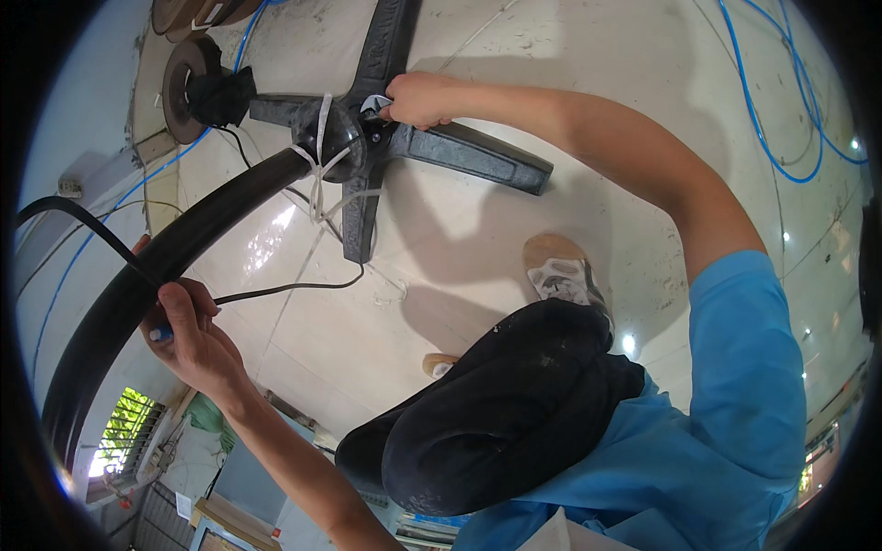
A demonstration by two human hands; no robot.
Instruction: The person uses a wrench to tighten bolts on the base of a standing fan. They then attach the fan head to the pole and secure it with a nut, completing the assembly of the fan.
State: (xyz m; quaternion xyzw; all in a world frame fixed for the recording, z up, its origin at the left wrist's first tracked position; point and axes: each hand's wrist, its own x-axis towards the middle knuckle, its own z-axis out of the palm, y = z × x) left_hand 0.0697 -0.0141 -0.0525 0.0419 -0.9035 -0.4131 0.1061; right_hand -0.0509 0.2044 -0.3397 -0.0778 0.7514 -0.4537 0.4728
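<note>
A black base point(478, 158) with several splayed legs lies tipped over, joined to a thick black pole point(220, 207) that runs down to the lower left. My left hand point(195, 344) is closed against the pole's side, with a black cable point(285, 289) passing by the fingers. A small blue-tipped thing point(162, 333) shows at that hand; its kind is unclear. At the base's hub, my right hand point(421, 99) grips a silver wrench point(375, 106) next to a bolt. White ties point(317, 170) are knotted around the hub and pole. The wrench's handle is mostly hidden by my fingers.
A round brown disc point(175, 87) with a black bag point(220, 96) stands by the wall at the upper left. Blue hoses point(767, 138) loop over the floor at the upper right. My shoe point(562, 271) is on the tiled floor right of the base.
</note>
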